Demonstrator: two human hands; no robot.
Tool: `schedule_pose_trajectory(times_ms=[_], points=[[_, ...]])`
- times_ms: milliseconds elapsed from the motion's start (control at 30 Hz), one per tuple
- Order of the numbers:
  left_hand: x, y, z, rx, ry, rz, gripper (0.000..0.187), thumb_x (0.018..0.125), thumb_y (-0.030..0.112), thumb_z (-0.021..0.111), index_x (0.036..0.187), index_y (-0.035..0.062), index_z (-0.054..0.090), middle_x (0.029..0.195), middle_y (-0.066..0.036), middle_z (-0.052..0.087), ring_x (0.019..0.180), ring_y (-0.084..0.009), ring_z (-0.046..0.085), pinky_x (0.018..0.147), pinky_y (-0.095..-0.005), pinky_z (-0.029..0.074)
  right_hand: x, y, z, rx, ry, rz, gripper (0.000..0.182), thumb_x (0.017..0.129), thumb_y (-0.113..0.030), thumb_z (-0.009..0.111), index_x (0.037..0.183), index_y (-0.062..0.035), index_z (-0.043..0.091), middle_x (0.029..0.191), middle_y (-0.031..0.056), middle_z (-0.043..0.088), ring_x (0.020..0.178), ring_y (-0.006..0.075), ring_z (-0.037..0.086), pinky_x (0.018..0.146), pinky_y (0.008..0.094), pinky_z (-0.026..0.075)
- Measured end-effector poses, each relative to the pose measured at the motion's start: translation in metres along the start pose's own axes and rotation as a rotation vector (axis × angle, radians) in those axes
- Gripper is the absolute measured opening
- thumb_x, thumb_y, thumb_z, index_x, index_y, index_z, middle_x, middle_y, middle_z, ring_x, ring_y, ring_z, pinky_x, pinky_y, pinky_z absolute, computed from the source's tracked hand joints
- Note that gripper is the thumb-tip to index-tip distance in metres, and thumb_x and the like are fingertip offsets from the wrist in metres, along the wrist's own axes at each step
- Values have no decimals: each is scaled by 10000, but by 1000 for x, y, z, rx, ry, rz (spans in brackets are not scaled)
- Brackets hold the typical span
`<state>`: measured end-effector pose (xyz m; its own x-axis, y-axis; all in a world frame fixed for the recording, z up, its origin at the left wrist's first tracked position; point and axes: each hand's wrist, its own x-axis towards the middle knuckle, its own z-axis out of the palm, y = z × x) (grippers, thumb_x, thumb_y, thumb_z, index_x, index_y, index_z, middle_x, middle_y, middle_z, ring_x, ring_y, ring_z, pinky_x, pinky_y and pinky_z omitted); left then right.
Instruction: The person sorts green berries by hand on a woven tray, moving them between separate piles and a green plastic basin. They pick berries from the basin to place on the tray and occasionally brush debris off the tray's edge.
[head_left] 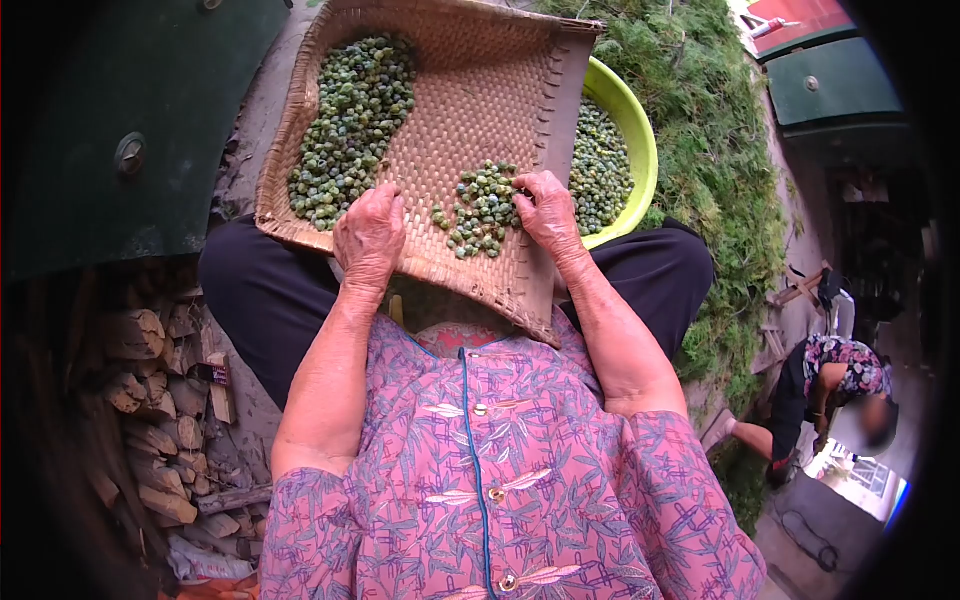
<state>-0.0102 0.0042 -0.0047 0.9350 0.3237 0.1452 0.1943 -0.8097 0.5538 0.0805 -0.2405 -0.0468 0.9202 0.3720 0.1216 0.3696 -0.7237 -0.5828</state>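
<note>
A woven winnowing basket [470, 85] rests across the lap, its straight stitched edge to the right. A large heap of small green berry-like cones [355, 120] lies along its left side. My left hand [370, 230] is at the basket's near edge, beside the heap's lower end, fingers curled together; what they hold, if anything, is hidden. My right hand [548, 212] pinches at the right edge of a smaller pile of green cones [485, 200]; the thing between its fingertips is too small to make out. A yellow-green basin [648, 150] with more cones stands under the basket's right edge.
Cut green branches [720, 200] cover the ground to the right. Stacked firewood [150, 430] lies at lower left, below a dark green panel [120, 90]. Another person [840, 385] bends over at far right, near a wooden frame [795, 290].
</note>
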Motion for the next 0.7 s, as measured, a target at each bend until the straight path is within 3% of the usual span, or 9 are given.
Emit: schedule_pose_trajectory(times_ms=[267,333,500,700], points=[[-1,-1,1,1,21,34,118,833,168,598,902,79,631,864,-104,646,822,-301,629,716,-409,501,3,-7,2,-156,-63,-66,184,752,-126,667,932,-95,644,877,108,561,925,304,553,813,408,457],[-1,-1,1,-4,32,39,115,832,169,599,899,80,629,862,-104,645,821,-303,628,715,-410,500,3,-3,4,19,22,1,171,758,-115,653,924,-76,641,881,121,587,901,309,574,804,407,464],[-1,0,0,9,18,28,117,831,174,604,901,84,631,863,-104,646,825,-301,627,718,-409,502,8,14,-23,111,229,126,173,791,-117,621,948,-46,640,868,143,612,790,313,606,750,408,485],[0,3,-2,24,-1,16,131,831,175,604,914,79,637,880,-101,653,828,-297,633,726,-406,505,6,46,-36,-346,410,207,275,758,-66,602,1031,-63,636,1021,128,612,1002,302,540,913,425,409]])
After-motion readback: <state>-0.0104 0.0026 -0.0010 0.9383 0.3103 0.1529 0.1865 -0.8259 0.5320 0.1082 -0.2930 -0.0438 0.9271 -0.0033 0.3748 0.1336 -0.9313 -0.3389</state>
